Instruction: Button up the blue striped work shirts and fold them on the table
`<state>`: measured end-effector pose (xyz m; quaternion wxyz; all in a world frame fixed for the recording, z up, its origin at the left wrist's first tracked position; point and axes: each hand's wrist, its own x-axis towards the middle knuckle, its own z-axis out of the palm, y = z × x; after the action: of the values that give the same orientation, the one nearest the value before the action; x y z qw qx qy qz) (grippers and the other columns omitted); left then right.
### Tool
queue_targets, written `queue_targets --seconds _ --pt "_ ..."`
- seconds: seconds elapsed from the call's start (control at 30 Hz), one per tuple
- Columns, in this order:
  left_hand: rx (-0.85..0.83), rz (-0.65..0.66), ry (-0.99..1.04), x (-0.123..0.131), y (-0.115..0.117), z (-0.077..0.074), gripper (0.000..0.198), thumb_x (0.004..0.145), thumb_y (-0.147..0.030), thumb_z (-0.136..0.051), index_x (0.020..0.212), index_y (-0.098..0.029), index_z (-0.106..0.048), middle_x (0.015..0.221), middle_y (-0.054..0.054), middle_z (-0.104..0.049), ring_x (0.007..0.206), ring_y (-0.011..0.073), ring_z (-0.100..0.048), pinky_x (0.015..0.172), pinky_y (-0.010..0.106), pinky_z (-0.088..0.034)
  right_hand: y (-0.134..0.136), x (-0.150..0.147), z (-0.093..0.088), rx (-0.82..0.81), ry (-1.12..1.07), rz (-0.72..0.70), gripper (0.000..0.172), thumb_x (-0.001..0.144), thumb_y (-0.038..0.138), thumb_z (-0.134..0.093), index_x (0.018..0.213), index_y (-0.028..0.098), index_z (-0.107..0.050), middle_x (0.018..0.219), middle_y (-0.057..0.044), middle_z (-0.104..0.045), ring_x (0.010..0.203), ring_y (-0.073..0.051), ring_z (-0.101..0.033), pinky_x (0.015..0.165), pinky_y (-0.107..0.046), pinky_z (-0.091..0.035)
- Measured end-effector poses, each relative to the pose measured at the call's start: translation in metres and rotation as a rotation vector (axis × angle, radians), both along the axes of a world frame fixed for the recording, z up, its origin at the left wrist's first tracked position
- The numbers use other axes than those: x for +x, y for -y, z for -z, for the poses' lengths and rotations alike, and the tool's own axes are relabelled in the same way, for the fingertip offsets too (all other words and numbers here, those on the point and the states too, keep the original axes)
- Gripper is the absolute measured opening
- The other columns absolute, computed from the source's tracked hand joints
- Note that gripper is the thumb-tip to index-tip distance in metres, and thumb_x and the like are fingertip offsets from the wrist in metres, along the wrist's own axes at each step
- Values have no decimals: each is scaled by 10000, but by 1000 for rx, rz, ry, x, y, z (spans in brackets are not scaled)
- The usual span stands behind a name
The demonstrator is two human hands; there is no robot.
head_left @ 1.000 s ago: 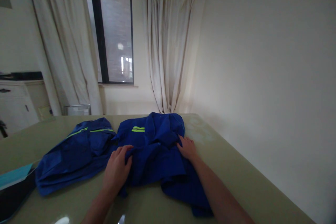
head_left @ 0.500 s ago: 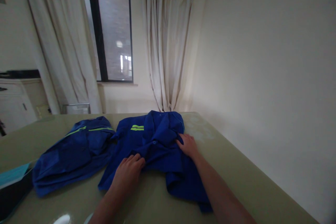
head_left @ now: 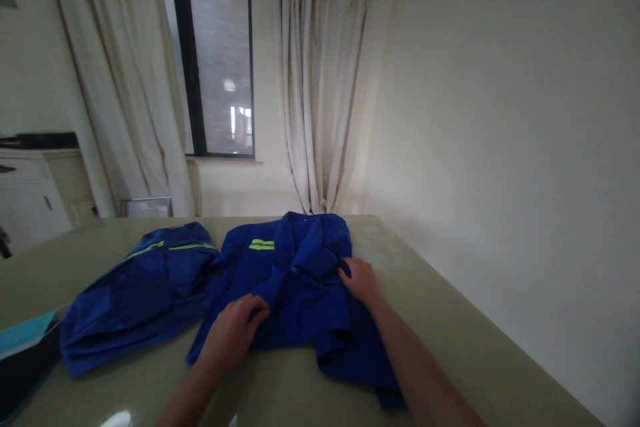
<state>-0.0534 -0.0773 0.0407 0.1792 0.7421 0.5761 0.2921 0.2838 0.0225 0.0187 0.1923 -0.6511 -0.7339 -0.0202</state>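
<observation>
Right under the fingers, a rumpled blue jacket (head_left: pixel 310 313) is spread on the counter (head_left: pixel 450 360), its front met by the left hand (head_left: pixel 230 330), thumb and forefinger drawn close, and its side edge covered by the bent right hand (head_left: pixel 361 280); whether cloth is pinched in either cannot be told. Left of the left fingers, space is taken up by a second blue garment (head_left: pixel 145 293) touching the jacket, with a turquoise-and-black item (head_left: pixel 27 333) farther out, while nearer than the right fingers, some trailing cloth is partly blocked by the forearm (head_left: pixel 407 353).
</observation>
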Motion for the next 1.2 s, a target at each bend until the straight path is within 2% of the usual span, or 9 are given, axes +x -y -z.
queue_targets --seconds 0.17,0.27,0.37,0.43,0.5,0.57,0.83,1.1,1.2 --pt "-129 35 599 -11 12 -34 448 822 -619 -634 958 -203 -730 884 37 -730 819 231 -663 722 301 -525 -1 -1 0 1 3 6 424 992 418 -483 1328 208 -634 1282 -110 -693 1190 -282 -598 1027 -384 -385" --pt "-189 180 566 6 30 -44 449 831 -619 -645 1051 -235 -719 911 26 -725 828 215 -662 736 299 -547 -1 -1 1 1 4 7 430 989 413 -489 1339 207 -627 1278 -112 -694 1192 -281 -597 1023 -380 -388" --pt "-38 337 229 40 46 -33 353 872 -477 -649 1181 -317 -707 1172 46 -719 1085 266 -642 980 397 -518 0 -1 1 1 4 10 422 985 408 -495 1339 219 -626 1293 -112 -687 1206 -281 -590 1028 -377 -381" --pt "103 415 -4 61 50 -16 466 835 -365 -692 1299 -376 -652 1418 43 -615 1300 321 -535 1162 527 -350 1 -2 1 4 3 11 415 987 406 -490 1332 222 -629 1297 -113 -685 1205 -280 -591 1028 -377 -378" --pt "143 448 -157 75 49 2 629 831 -314 -693 1434 -405 -539 1520 39 -533 1371 345 -469 1203 609 -219 1 -2 1 8 1 10 404 990 405 -483 1313 217 -638 1281 -117 -691 1193 -283 -597 1021 -380 -378" --pt "112 394 -210 81 43 16 665 871 -346 -666 1504 -378 -463 1501 65 -551 1341 345 -486 1173 615 -244 2 -2 0 16 -1 9 390 993 411 -478 1280 213 -653 1258 -121 -698 1182 -290 -602 1014 -384 -376" --pt "76 296 -286 79 24 13 282 957 -186 -527 1036 -325 -759 1057 34 -738 1057 275 -632 929 443 -467 11 -2 -8 167 -51 84 438 1060 445 -342 1237 198 -657 1238 -127 -697 1170 -290 -589 1007 -381 -364" --pt "731 7 233 48 38 28 317 1006 -432 -473 1079 -219 -695 1022 89 -768 950 231 -722 878 336 -569 23 11 -14 40 -226 181 349 1024 364 -436 1230 159 -631 1093 -120 -731 1011 -235 -667 881 -314 -427" --pt "469 146 211 51 49 13 348 985 -477 -497 990 -216 -727 930 44 -769 878 197 -708 828 274 -551 45 30 -19 -130 -238 209 402 958 439 -548 1207 137 -640 1042 -132 -729 968 -255 -676 810 -315 -441"
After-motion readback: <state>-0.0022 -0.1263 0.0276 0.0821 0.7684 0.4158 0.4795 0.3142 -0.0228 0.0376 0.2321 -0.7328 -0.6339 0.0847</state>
